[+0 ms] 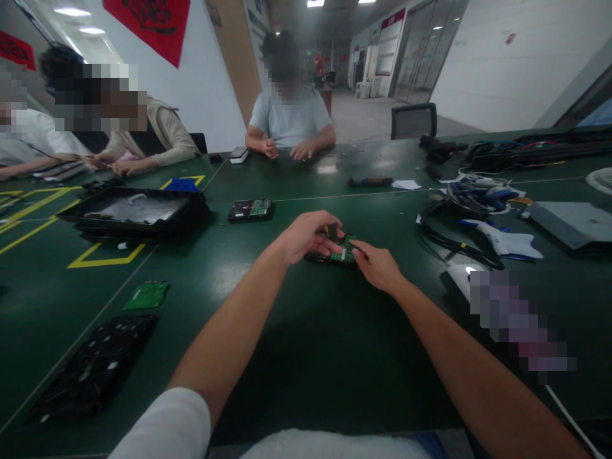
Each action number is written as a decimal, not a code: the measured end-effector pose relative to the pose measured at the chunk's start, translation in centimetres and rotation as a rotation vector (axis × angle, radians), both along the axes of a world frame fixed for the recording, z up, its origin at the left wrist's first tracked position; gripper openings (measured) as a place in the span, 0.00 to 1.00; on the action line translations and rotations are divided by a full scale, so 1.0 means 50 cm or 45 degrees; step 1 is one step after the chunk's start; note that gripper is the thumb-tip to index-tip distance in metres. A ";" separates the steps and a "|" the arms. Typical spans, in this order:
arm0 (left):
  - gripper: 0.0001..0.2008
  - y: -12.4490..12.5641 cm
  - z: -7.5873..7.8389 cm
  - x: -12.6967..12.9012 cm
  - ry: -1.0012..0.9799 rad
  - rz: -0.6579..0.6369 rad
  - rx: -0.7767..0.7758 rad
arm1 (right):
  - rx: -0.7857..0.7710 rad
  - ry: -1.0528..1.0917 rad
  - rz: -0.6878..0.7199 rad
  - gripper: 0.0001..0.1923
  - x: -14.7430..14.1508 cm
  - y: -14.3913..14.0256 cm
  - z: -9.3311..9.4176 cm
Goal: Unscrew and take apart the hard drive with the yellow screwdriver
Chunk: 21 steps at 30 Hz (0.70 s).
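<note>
Left hand (306, 236): fingers curled over the top edge of the hard drive (335, 252), pinching a small dark part there (what it is, cannot tell).
Right hand (377, 264): fingertips drawn together on the drive's right edge.
Hard drive: green board up, flat on the green table (296, 331), dead centre.
Second drive (250, 210): at 10 o'clock, well apart.
Black tray (136, 213): at 9 o'clock.
Loose green board (146, 295): at 8 o'clock.
Cables (459, 223): at 2 o'clock.
Seated person (290, 115): at 12 o'clock, hands on table.
</note>
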State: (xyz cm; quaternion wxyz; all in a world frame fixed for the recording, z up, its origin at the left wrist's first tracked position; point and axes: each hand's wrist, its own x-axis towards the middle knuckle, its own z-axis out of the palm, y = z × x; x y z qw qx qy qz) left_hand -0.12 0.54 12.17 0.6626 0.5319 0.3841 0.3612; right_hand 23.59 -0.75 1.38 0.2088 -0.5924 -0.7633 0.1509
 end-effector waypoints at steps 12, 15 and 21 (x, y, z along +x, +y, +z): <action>0.15 0.013 -0.004 -0.001 0.053 0.135 0.054 | -0.002 0.004 -0.010 0.26 -0.001 -0.002 0.001; 0.15 0.010 -0.004 0.003 0.007 0.102 -0.001 | 0.025 0.012 0.004 0.25 0.001 0.000 -0.002; 0.15 0.010 -0.005 0.009 -0.046 0.135 -0.048 | 0.041 0.013 0.008 0.25 0.001 0.004 -0.009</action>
